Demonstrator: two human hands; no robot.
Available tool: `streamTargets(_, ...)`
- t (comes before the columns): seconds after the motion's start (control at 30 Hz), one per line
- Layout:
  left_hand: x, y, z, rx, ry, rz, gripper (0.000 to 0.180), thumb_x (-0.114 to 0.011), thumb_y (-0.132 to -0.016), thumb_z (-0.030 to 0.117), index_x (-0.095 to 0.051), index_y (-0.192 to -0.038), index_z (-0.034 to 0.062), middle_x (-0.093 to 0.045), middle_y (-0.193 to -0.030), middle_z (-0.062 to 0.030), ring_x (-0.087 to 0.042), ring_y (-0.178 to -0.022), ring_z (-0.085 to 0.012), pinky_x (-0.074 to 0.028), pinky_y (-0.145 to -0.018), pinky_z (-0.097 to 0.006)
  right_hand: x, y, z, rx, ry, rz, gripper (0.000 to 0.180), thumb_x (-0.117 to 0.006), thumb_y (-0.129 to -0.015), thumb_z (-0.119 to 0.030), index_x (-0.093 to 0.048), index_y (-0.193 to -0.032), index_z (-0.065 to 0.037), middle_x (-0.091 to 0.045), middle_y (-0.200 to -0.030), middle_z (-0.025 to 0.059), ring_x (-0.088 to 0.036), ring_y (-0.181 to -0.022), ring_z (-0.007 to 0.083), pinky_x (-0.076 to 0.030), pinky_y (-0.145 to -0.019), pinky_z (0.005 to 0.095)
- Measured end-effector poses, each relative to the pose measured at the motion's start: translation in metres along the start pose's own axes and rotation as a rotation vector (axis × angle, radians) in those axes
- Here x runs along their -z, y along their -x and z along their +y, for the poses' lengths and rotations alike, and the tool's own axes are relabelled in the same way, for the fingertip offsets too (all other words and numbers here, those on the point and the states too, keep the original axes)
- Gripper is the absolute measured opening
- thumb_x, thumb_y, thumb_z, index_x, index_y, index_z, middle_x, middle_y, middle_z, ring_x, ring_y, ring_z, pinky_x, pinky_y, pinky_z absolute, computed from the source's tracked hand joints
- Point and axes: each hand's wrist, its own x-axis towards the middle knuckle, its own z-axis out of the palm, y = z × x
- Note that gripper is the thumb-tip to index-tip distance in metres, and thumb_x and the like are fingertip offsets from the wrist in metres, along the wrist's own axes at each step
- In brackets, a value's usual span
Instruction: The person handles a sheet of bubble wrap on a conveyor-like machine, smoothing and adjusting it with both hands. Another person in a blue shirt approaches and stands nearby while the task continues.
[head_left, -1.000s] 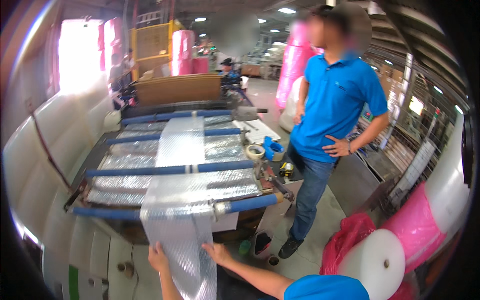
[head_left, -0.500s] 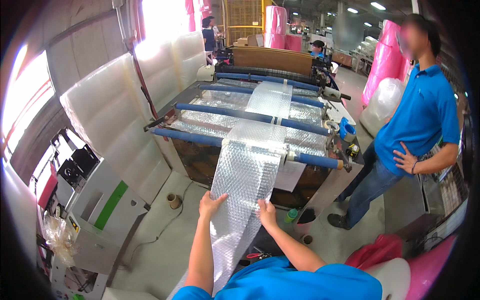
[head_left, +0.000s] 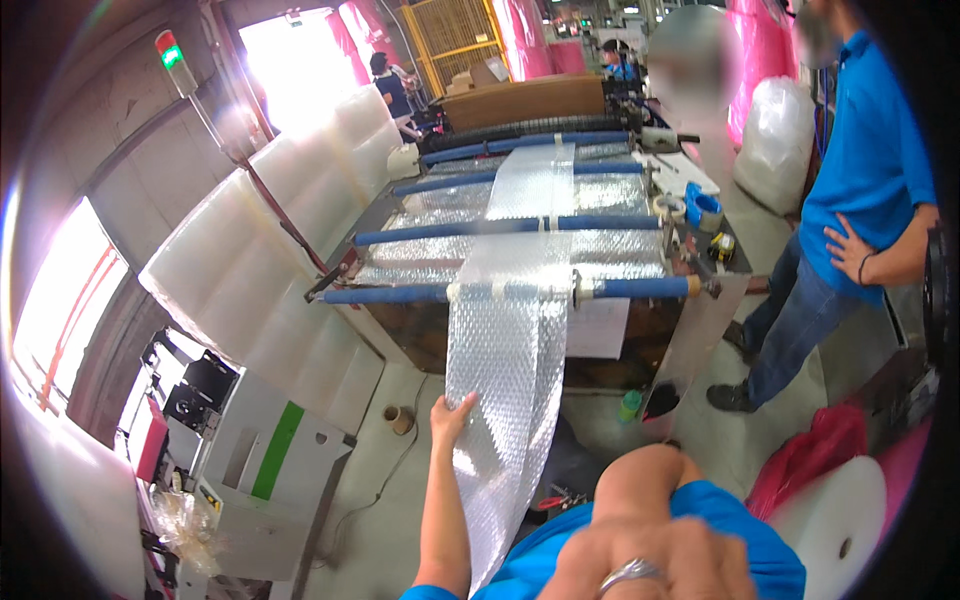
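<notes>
A long strip of clear bubble wrap (head_left: pixel 508 360) hangs over the front blue roller (head_left: pixel 390 296) of a machine and runs down toward my body. My left hand (head_left: pixel 453 418) grips its left edge, thumb on top and fingers behind. Off the wrap, my right hand (head_left: pixel 650 560) is raised very close to the camera, its bent knuckles and a ring showing. The lower edge of the picture cuts off its fingertips, so whether it holds anything is hidden. Red-handled scissors or pliers (head_left: pixel 556 502) lie by my waist, partly hidden.
Rolls of tape (head_left: pixel 703 208) and a tape measure (head_left: pixel 721 247) sit on the machine's right side. A person in a blue shirt (head_left: pixel 865 150) stands at the right. A grey cabinet (head_left: pixel 270 470) is at the left, a green bottle (head_left: pixel 630 405) below the machine, a white roll (head_left: pixel 825 520) at lower right.
My right hand has let go of the wrap's right edge and come up close to the camera. My left hand still holds the left edge. The view has tilted and shifted.
</notes>
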Motion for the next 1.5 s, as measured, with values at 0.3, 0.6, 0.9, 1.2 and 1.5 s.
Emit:
streamTargets(0.3, -0.012, 0.000, 0.002, 0.133, 0.004, -0.005, 0.059, -0.075, -0.060, 0.045, -0.059, -0.090, -0.0042, -0.063, -0.078, -0.0129, -0.060, -0.071, -0.0201, -0.047, -0.066, -0.032, -0.037, -0.002, 0.026, 0.472, -0.250, 0.586, 0.037, -0.054, -0.084, -0.027, -0.059, -0.098, 0.007, -0.053, -0.102, 0.0323, -0.054, -0.098, 0.0423, -0.039, -0.092, 0.0447)
streamTargets(0.6, -0.022, -0.005, -0.006, 0.141, 0.026, -0.015, 0.053, -0.076, -0.061, 0.042, -0.059, -0.084, -0.0031, -0.059, -0.066, -0.0068, -0.052, -0.055, -0.0125, -0.043, -0.052, -0.028, -0.025, -0.015, -0.032, -0.133, 0.195, 0.712, 0.051, -0.046, -0.086, -0.039, -0.059, -0.088, 0.011, -0.060, -0.082, 0.0284, -0.061, -0.083, 0.0311, -0.014, -0.106, 0.0366)
streamTargets(0.9, -0.030, -0.005, 0.000, 0.028, 0.068, -0.012, 0.047, -0.074, -0.066, 0.037, -0.059, -0.083, -0.0038, -0.059, -0.068, -0.0050, -0.051, -0.057, -0.0111, -0.042, -0.052, -0.026, 0.023, 0.021, 0.006, -0.019, -0.226, 0.281, 0.071, -0.056, -0.074, -0.049, -0.053, -0.099, 0.017, -0.059, -0.095, 0.0267, -0.061, -0.084, 0.0279, -0.036, -0.091, 0.0303)
streamTargets(1.2, -0.030, -0.010, -0.005, 0.049, -0.025, -0.024, 0.051, -0.071, -0.068, 0.042, -0.058, -0.088, -0.0027, -0.062, -0.076, -0.0092, -0.057, -0.069, -0.0168, -0.044, -0.063, -0.032, 0.059, 0.041, 0.025, -0.173, -0.199, 0.037, 0.063, -0.069, -0.068, -0.035, -0.053, -0.101, 0.016, -0.058, -0.098, 0.0273, -0.059, -0.091, 0.0333, -0.047, -0.079, 0.0350)
streamTargets(1.5, -0.045, -0.008, -0.030, -0.033, -0.236, 0.117, 0.054, -0.059, -0.075, 0.049, -0.053, -0.101, 0.0029, -0.061, -0.081, -0.0177, -0.058, -0.079, -0.0357, -0.043, -0.070, -0.042, 0.160, 0.137, 0.035, -0.339, 0.738, 1.045, 0.040, -0.063, -0.079, -0.016, -0.045, -0.109, 0.003, -0.056, -0.093, 0.0136, -0.053, -0.093, 0.0243, -0.041, -0.083, 0.0352)
